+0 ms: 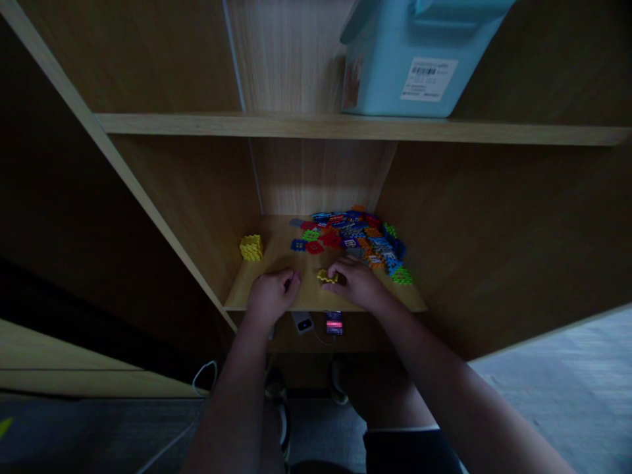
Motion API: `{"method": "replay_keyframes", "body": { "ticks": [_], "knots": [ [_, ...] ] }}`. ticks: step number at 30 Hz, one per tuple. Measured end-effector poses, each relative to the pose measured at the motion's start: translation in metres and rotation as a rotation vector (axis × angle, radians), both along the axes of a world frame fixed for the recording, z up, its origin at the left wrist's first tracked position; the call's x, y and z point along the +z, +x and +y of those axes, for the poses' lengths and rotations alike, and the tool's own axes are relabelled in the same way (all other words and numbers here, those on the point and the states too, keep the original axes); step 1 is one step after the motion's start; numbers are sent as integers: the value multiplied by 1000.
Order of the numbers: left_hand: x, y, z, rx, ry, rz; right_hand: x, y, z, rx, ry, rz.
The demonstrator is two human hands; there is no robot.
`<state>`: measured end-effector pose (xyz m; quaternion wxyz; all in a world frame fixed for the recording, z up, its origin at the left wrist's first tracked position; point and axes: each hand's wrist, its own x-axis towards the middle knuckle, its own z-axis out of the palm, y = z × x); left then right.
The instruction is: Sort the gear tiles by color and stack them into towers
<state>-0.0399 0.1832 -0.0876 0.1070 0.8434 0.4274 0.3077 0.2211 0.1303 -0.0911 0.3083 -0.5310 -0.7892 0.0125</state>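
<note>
Both hands rest on the lower shelf board [276,253] of a wooden shelf unit. My right hand [356,282] is closed, its fingers pinching a small yellow interlocking block [326,276] that lies on the board. My left hand [270,293] sits curled beside it, a little to the left; whether it holds anything is hidden. Behind the hands lies a pile of colourful plastic blocks [355,238] in red, blue, green and orange. A stack of yellow blocks [251,247] stands at the shelf's left wall.
A light blue plastic storage box [409,59] with a barcode label stands on the upper shelf [296,125]. A phone [334,322] and a small white device [303,322] lie just below the shelf's front edge. My shoes and a white cable are on the grey floor.
</note>
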Motion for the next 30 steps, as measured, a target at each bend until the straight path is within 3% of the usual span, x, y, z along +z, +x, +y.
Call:
{"method": "replay_keyframes", "body": {
  "ticks": [6,11,17,30],
  "knots": [
    [3,0,-1,4,-18,15,7,-5,-4,-61,-15,-38],
    [3,0,-2,20,-14,29,2,-3,-2,-158,-65,-46],
    [2,1,-1,7,-20,14,0,-3,-1,-246,-24,-24],
    [2,0,0,3,-18,13,-3,-3,-2,-194,-10,25]
  ]
}}
